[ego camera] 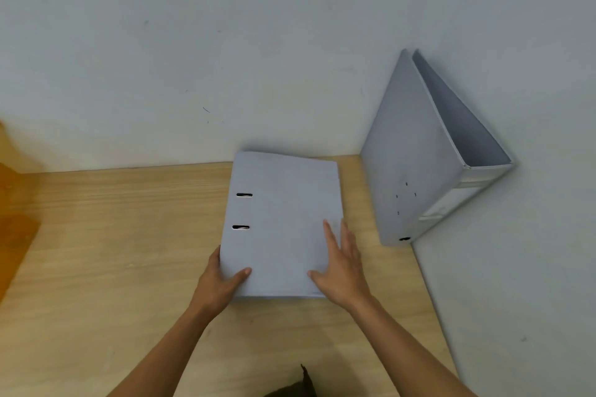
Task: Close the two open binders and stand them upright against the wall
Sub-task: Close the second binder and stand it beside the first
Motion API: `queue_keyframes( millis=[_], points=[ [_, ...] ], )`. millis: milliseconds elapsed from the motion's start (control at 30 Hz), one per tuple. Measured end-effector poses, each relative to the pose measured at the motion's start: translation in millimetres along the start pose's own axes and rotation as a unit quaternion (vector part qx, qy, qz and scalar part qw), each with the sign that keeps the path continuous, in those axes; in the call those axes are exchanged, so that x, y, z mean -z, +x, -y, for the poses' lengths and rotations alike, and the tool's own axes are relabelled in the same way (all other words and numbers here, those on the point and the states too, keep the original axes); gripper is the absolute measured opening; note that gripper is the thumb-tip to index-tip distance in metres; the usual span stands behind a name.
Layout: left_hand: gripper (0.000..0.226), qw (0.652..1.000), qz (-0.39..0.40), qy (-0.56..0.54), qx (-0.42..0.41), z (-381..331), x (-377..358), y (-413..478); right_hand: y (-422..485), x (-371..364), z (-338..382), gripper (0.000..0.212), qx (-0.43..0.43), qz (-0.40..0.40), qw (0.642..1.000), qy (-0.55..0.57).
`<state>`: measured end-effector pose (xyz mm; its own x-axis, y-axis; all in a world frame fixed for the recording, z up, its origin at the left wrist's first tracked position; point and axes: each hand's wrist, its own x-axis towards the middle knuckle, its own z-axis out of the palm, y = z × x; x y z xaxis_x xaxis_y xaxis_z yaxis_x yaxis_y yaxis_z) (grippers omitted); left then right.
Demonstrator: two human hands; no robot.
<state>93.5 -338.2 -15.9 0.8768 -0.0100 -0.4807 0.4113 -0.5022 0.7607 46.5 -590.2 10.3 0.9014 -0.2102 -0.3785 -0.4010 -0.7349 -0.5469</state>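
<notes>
Closed binder (280, 222) flat on desk (113, 235), left hand (219, 284) gripping near corner, right hand (342, 267) spread flat on cover; second binder (416, 155) upright against wall (225, 42). Best lifted spine-down, covers pinched.

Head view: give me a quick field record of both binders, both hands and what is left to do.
flat binder: closed, lying on the wooden table, two slots toward its left edge
standing binder: upright in the corner, against the wall
left hand: grips the flat binder's near left corner, thumb on the cover
right hand: open, palm flat on the cover near its right edge
remaining: stand the flat binder up against the wall
</notes>
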Motion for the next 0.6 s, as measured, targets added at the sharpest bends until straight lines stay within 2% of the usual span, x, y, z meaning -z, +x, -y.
queue_keyframes(
  millis=[100,233,433,500,567,600],
  points=[
    [0.085,1.0,0.005,-0.003,0.02,-2,-1,2,14,-9,5,0.1,0.024,0.08,0.996,-0.018],
    [0.091,0.999,0.036,0.001,0.028,-2,-1,10,26,-20,3,0.091,0.005,0.16,0.987,-0.002],
    [0.093,0.998,0.033,-0.018,0.052,0,-5,20,29,-30,-5,0.084,-0.012,0.175,0.985,0.007],
    [0.078,0.987,0.013,-0.108,0.117,-5,-2,24,31,-28,-1,0.081,-0.02,0.181,0.983,0.016],
    [0.058,0.959,0.0,-0.21,0.19,-15,3,24,30,-24,3,0.077,-0.03,0.192,0.981,0.026],
    [0.057,0.946,0.011,-0.245,0.21,-17,5,25,30,-21,5,0.075,-0.036,0.196,0.979,0.036]
  ],
)
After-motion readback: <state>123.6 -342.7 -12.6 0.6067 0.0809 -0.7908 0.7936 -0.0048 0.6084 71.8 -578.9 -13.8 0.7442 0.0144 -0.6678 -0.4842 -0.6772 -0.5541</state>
